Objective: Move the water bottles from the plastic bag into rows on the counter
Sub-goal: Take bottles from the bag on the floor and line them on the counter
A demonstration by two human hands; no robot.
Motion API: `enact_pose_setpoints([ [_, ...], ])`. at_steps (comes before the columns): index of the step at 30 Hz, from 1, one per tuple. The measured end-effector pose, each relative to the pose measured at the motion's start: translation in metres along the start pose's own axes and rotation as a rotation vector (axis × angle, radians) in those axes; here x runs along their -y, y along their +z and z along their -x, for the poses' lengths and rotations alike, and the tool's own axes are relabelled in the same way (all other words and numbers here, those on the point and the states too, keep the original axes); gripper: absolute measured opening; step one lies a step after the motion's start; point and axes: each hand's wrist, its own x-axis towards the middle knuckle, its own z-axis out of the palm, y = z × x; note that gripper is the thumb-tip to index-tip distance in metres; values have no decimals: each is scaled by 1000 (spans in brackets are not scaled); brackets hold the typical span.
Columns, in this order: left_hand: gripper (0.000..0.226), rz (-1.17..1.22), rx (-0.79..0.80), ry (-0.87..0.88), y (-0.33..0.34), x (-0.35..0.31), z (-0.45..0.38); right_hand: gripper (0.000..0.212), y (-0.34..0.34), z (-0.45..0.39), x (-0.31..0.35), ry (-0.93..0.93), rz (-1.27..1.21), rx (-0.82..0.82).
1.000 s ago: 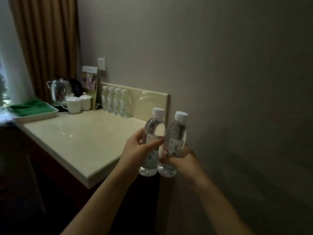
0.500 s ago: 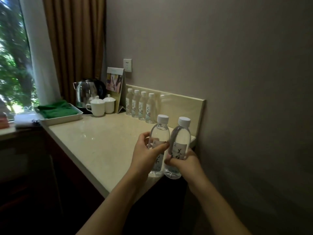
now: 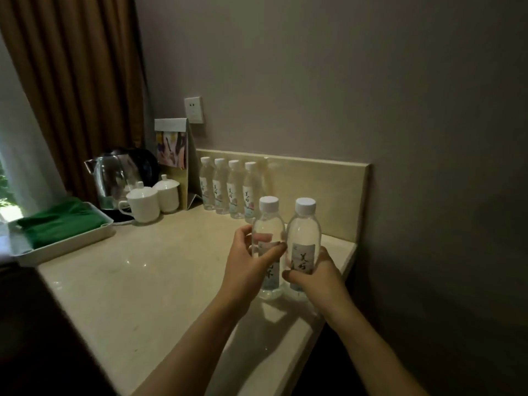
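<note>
Left hand (image 3: 251, 264) wraps one water bottle (image 3: 268, 238), right hand (image 3: 311, 277) grips another (image 3: 303, 238), both upright, side by side, low over the bench (image 3: 148, 281) nr its right end. Prob. full: weighty, smooth plastic, mid-body hold suits.

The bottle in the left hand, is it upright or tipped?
Upright: the bottle stands with its white cap on top, gripped by the left hand.

Kettle (image 3: 114, 178), 2 lidded cups (image 3: 143, 202), green cloth (image 3: 61, 221) in tray (image 3: 71, 242).
</note>
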Motion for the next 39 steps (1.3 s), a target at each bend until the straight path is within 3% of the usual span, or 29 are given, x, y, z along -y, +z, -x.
enact_pose_setpoints([
  [8,56,-103,-15,66,0,27,-57,54,15,-36,-1,-16,138,-91],
  [12,69,-262,0,161,0,47,-87,52,26,-55,4,-13,159,-145],
  [15,58,-343,51,104,-3,62,-109,56,37,-73,6,17,235,-220],
  [18,65,-440,82,70,-7,74,-133,55,44,-90,9,52,258,-260],
  [21,68,-493,139,72,-9,83,-143,53,55,-105,5,83,246,-346],
  [25,57,-548,167,126,-11,92,-152,57,75,-123,-4,87,240,-492],
  [33,55,-636,175,105,-10,101,-193,55,83,-148,-3,88,182,-531],
  [39,62,-608,173,118,-14,105,-199,50,91,-163,-6,70,271,-616],
])
